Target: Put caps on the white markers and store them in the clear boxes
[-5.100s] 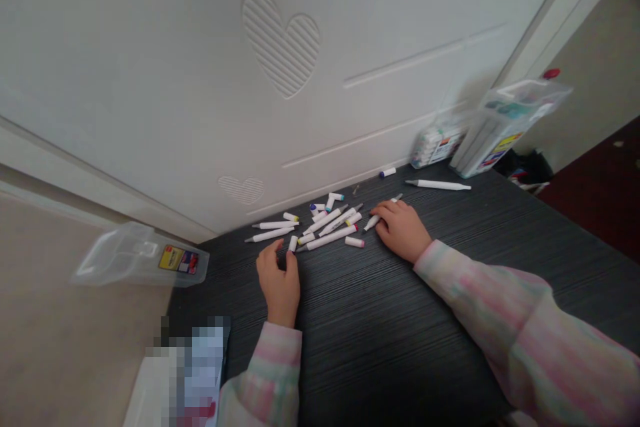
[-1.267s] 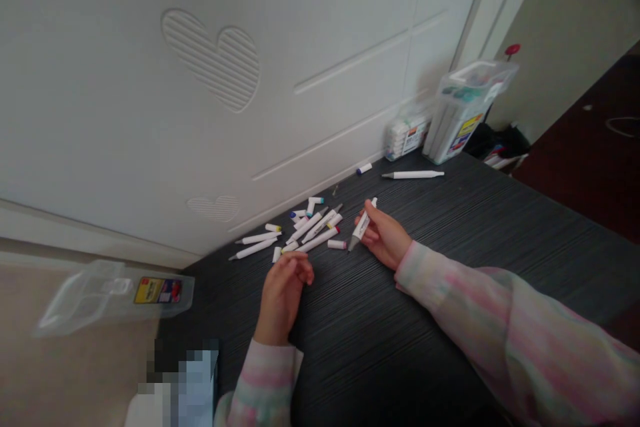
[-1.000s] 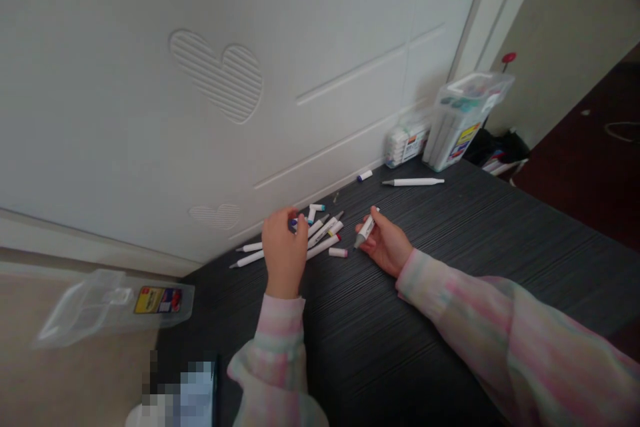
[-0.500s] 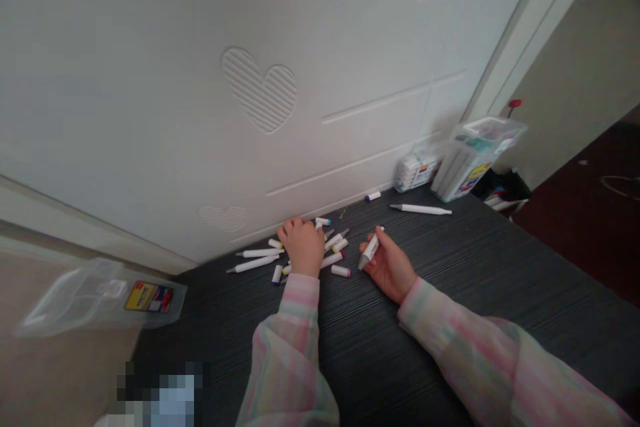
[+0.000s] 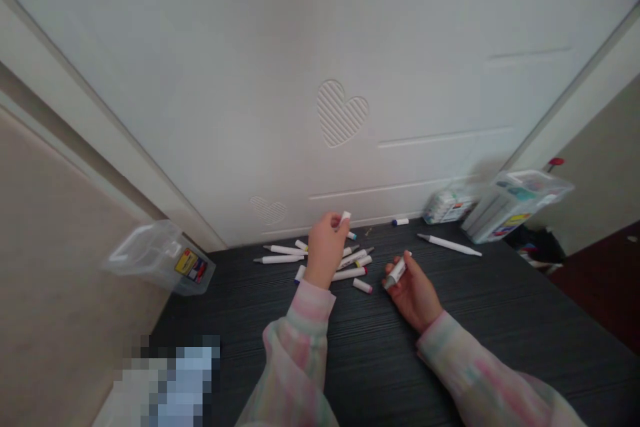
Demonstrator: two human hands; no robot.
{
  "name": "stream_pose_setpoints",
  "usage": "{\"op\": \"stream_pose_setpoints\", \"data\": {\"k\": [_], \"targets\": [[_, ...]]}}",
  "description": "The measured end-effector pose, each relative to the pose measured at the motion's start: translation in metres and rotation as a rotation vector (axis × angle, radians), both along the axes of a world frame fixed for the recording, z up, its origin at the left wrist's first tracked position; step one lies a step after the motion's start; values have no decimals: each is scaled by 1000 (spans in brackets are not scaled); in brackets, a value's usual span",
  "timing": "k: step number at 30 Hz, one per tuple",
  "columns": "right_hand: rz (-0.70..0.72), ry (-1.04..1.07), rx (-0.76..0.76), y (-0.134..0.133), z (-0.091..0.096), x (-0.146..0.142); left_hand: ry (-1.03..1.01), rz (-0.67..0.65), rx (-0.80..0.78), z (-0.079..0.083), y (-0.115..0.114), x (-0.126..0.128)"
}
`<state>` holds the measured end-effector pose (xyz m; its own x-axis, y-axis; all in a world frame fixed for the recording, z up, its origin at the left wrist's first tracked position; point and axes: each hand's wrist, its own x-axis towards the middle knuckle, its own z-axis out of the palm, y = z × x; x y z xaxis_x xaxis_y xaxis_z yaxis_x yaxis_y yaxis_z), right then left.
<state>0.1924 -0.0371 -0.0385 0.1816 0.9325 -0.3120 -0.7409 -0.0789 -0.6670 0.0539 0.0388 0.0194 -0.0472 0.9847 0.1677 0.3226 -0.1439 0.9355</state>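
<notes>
My left hand (image 5: pixel 325 247) is over the pile of markers, its thumb and fingers pinching a small white marker cap (image 5: pixel 345 217). In my right hand (image 5: pixel 414 290) is a white marker (image 5: pixel 397 273), its grey end pointing down and left. Under and around the left hand lie several white markers (image 5: pixel 281 259) with grey ends, partly hidden by it. Loose caps lie among them: a pink-edged cap (image 5: pixel 363 285), a yellow-edged cap (image 5: pixel 364 261) and a blue-edged cap (image 5: pixel 300 274).
A clear plastic box (image 5: pixel 170 260) stands at the dark table's left edge. At the back right are a clear box of markers (image 5: pixel 515 207) and a wrapped white pack (image 5: pixel 447 206). One uncapped marker (image 5: pixel 453 245) and a purple-edged cap (image 5: pixel 401 222) lie nearby. A white panel (image 5: pixel 240 80) rises behind.
My left hand has lifted from the pile and now shows a white cap between its fingers. The right hand still holds its marker. The whole view has shifted and tilted.
</notes>
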Motion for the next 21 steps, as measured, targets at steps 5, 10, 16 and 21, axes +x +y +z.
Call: {"op": "stream_pose_setpoints", "data": {"k": [5, 10, 16, 21], "targets": [[-25, -30, 22, -1, 21, -11, -388, -88, -23, 48, -25, -34], [-66, -34, 136, 7, 83, -18, -1209, -76, 2, 81, -44, -68], [-276, 3, 404, 22, 148, -17, -1318, -64, -51, 85, -43, -76], [-334, -6, 416, 24, 155, -20, -1165, -121, -11, 82, -47, -73]]}}
